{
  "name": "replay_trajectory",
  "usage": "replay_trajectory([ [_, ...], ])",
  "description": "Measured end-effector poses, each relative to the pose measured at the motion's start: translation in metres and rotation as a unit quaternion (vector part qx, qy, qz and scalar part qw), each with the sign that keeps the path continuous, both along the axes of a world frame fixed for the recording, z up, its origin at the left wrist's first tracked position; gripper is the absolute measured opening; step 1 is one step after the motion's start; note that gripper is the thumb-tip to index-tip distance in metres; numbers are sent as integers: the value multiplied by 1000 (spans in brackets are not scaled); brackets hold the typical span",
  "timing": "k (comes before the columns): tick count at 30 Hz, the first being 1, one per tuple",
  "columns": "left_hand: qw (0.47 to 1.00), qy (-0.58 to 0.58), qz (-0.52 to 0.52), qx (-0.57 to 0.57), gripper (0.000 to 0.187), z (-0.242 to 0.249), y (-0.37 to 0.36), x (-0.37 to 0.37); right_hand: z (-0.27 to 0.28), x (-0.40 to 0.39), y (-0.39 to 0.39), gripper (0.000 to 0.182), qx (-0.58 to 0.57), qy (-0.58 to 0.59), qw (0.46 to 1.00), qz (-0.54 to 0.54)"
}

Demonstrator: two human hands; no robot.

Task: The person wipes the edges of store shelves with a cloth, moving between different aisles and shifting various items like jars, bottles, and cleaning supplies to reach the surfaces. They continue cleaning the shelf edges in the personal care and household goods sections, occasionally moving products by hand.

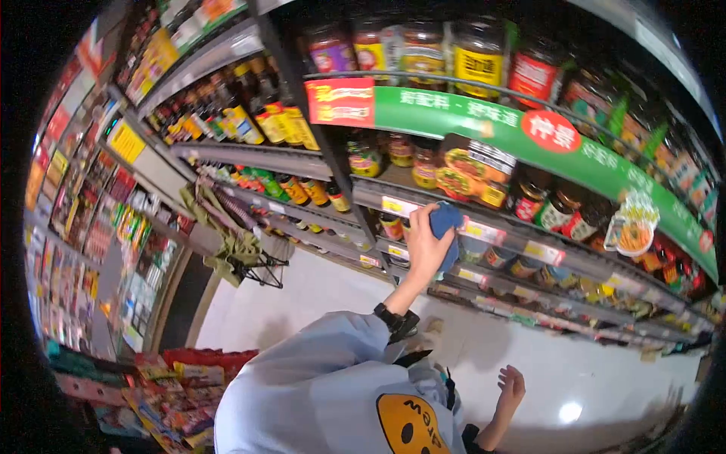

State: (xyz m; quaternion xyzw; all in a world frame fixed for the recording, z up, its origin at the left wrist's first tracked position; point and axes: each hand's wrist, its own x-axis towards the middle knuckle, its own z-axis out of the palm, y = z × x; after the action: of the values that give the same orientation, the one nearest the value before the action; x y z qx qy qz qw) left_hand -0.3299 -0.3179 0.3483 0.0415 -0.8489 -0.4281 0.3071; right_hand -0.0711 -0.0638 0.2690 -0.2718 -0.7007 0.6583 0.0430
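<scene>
My left hand (428,240), with a black watch (395,319) on the wrist, is wrapped around a folded dark blue cloth (446,221). The cloth lies against the shelf edge (484,231), over the strip of price tags. Just above it on that shelf stands a display card (475,168) with food pictures, with jars (426,166) to its left. Down at the lower right, my right hand (512,384) hangs over the floor, its fingers loosely bent and apart with nothing in them.
A green banner (454,113) runs along the upper shelf below a row of jars (478,60). Bottles (283,125) fill shelves to the left. A folding frame with green fabric (234,246) stands on the white floor (302,291). Packaged goods (174,393) are piled at lower left.
</scene>
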Motion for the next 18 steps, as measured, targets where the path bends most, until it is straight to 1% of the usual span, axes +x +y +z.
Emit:
replay_trajectory([
  [1,999,23,-10,24,51,3,-15,2,5,-6,0,23,10,-6,1000,14],
  [2,999,38,5,23,50,2,-30,2,10,-12,2,23,14,-1,1000,28],
  [4,999,35,23,21,50,7,-59,8,15,-19,4,23,-9,27,998,50],
  [7,996,45,75,23,49,5,-91,11,24,-31,-4,22,21,30,998,47],
  [9,993,44,100,32,50,-2,-107,11,20,-36,-13,22,27,25,998,58],
  [10,993,42,103,34,50,-7,-112,8,16,-38,-18,22,29,23,997,62],
  [12,989,46,142,24,51,-14,-120,3,9,-35,-33,22,35,26,996,72],
  [14,990,25,135,42,51,-14,-119,-1,10,-34,-51,23,-26,25,994,103],
  [15,990,42,133,33,52,-17,-117,-4,18,-35,-65,24,-39,-11,994,103],
  [16,989,59,131,23,52,-19,-115,-8,15,-33,-74,23,-62,-8,991,117],
  [18,989,51,133,38,51,-19,-110,-10,11,-32,-91,22,-58,-20,988,140],
])
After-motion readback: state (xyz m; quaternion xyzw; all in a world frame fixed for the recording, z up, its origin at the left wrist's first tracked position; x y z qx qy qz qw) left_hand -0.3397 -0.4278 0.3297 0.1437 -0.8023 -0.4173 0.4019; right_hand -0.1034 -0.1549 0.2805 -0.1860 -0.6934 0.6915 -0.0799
